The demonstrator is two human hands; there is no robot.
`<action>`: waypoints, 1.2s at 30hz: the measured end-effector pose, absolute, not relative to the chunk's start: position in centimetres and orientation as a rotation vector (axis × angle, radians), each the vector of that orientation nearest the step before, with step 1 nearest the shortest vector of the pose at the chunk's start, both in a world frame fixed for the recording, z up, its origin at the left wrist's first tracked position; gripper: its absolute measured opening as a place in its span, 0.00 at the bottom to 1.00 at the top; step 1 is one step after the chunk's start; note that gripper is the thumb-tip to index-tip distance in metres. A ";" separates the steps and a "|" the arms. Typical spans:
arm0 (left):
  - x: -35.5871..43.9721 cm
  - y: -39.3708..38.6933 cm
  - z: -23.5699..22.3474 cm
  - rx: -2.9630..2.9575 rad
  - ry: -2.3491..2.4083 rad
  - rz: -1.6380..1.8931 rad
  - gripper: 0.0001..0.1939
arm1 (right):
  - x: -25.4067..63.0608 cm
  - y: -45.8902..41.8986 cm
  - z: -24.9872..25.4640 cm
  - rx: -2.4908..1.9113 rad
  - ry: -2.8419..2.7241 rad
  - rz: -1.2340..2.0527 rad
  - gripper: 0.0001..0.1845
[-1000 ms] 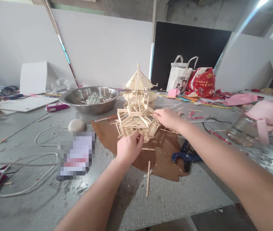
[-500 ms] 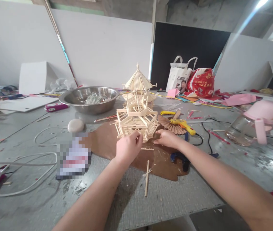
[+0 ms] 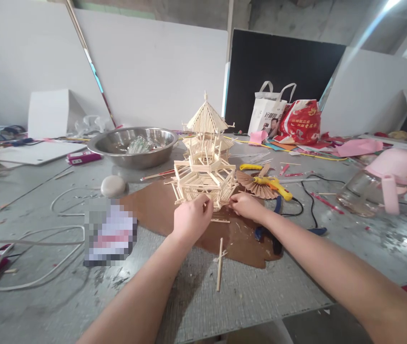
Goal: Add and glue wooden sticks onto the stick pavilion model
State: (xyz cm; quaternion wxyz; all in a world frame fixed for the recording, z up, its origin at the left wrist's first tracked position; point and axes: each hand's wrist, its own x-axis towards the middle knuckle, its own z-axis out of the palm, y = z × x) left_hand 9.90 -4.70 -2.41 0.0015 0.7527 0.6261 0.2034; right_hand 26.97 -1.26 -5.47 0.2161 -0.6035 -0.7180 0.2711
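A pagoda model (image 3: 205,165) built of thin pale wooden sticks stands upright on a brown sheet (image 3: 153,205). At its lower front edge my left hand (image 3: 193,216) is closed, thumb and forefinger pinched against the sticks. My right hand (image 3: 246,205) is closed too, its fingertips pressed together at the model's lower right corner; what lies between them is too small to make out. Just in front of the model a short stick piece (image 3: 220,221) lies on the sheet. Closer to me, a loose stick (image 3: 219,265) rests across the sheet's edge and the table.
A steel basin (image 3: 133,148) stands back left, with a white stone-like object (image 3: 113,186) before it. Right of the model are a yellow glue gun (image 3: 273,186), a folded paper fan (image 3: 257,188), blue-handled pliers (image 3: 277,239) and a pink-lidded jug (image 3: 371,186). White cable (image 3: 34,286) loops at left.
My right hand's fingers, spread a little before, have drawn together at the model's lower right corner. My left hand and the model stay in place.
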 end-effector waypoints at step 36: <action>9.8 -4.8 -2.3 2.352 1.963 0.605 0.13 | 28.1 2.0 -0.8 -1.990 -2.087 -0.075 0.17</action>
